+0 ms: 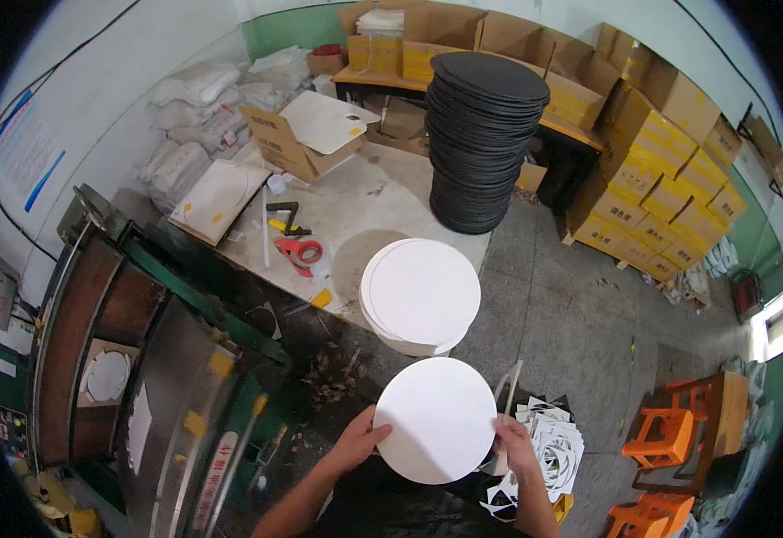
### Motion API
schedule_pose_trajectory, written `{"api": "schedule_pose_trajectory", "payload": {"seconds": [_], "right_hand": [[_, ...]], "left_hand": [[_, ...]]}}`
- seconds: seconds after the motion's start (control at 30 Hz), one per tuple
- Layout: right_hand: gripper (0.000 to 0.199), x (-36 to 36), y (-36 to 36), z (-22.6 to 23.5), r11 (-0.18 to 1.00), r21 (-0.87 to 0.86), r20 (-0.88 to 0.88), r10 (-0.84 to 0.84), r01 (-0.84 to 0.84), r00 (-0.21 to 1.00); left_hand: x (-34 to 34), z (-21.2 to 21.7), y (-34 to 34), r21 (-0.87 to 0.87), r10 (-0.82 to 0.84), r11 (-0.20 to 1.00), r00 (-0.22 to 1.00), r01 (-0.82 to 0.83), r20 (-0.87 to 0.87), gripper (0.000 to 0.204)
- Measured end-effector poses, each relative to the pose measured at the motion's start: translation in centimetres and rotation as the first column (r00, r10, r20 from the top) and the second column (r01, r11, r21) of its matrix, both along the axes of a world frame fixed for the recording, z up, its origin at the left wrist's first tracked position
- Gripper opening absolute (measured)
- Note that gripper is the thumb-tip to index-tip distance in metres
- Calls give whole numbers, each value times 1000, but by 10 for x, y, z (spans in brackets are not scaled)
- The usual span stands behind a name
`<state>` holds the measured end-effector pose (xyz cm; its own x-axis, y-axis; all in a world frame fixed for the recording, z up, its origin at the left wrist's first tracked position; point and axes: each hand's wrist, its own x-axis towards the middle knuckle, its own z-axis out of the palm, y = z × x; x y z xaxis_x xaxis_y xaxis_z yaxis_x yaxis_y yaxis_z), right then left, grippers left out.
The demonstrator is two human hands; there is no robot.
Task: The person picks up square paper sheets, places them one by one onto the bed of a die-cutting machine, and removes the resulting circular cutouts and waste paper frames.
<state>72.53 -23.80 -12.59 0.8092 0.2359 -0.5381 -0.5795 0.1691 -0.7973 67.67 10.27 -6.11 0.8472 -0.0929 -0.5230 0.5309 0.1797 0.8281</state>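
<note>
Both my hands hold a round white disc (436,421) in front of my body, one at each side of it. My left hand (360,441) grips its left edge, thumb on top. My right hand (515,443) pinches the right edge, and a thin white offcut strip (510,387) stands up beside those fingers; whether they hold it too I cannot tell. Just beyond the disc, a stack of white discs (423,291) rests at the near corner of the table (382,193). Behind it rises a tall stack of black discs (486,143).
White cut-out scraps (548,448) lie heaped at my right. A green-framed machine (185,377) stands at left. On the table are a red tape dispenser (300,255) and an open carton (293,148). Yellow-banded boxes (652,197) and orange stools (661,438) are at right.
</note>
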Motion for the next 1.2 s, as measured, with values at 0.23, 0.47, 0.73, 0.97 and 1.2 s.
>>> {"api": "schedule_pose_trajectory", "payload": {"seconds": [0.23,0.47,0.73,0.97,1.2], "right_hand": [[27,-36,-225,-3,427,-741,506,-150,517,849],[28,-54,-251,8,-213,-855,466,86,473,881],[27,-59,-195,-194,140,-940,-304,59,-310,951],[26,54,34,-239,514,-488,-411,577,-705,706],[24,36,242,-216,18,-435,-366,910,-900,195]], "left_hand": [[132,-21,39,-366,461,856,860,-365,220,42],[207,-70,29,-332,530,817,841,-472,108,40],[204,-79,39,-259,509,839,858,-478,67,45],[66,-90,81,316,428,768,814,-557,392,38],[-325,-129,86,803,890,142,430,-578,152,38]]}}
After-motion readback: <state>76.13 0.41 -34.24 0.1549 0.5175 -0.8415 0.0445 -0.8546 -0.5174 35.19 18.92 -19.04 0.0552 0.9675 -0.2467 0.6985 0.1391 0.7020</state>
